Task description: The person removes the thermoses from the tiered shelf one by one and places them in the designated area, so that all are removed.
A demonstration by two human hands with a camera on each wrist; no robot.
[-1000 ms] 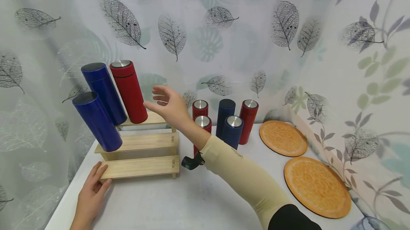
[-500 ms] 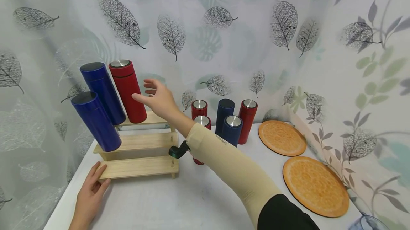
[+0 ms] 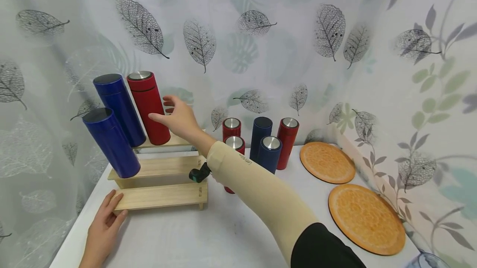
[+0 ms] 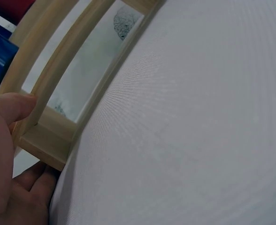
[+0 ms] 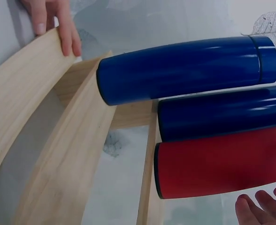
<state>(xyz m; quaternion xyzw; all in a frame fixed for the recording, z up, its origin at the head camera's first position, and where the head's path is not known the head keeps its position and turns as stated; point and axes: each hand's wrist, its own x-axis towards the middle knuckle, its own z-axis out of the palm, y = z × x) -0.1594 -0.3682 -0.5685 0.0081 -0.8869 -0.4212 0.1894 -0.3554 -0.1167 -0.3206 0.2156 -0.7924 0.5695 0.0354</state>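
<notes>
My left hand (image 3: 101, 230) grips the left end of the bottom step of a three-tier wooden rack (image 3: 160, 196). In the left wrist view the thumb and fingers lie on either side of that end. A red thermos (image 3: 150, 108) with a silver lid top stands on the top step, beside a blue thermos (image 3: 121, 110). Another blue thermos (image 3: 113, 143) stands in front on the middle step. My right hand (image 3: 179, 119) is at the red thermos's right side, thumb and fingers spread apart. In the right wrist view its fingers (image 5: 264, 206) lie close along the red thermos.
To the right of the rack, several red and dark blue thermoses (image 3: 270, 154) stand on the white table (image 3: 179, 239), partly behind my right forearm. Two round orange-brown mats (image 3: 367, 218) lie farther right. A leaf-print curtain (image 3: 238, 52) hangs behind, and a glass rim (image 3: 428, 259) shows at bottom right.
My right hand has moved left, up to the red thermos. The left hand keeps its grip on the rack's bottom step, and the thermoses stand where they were.
</notes>
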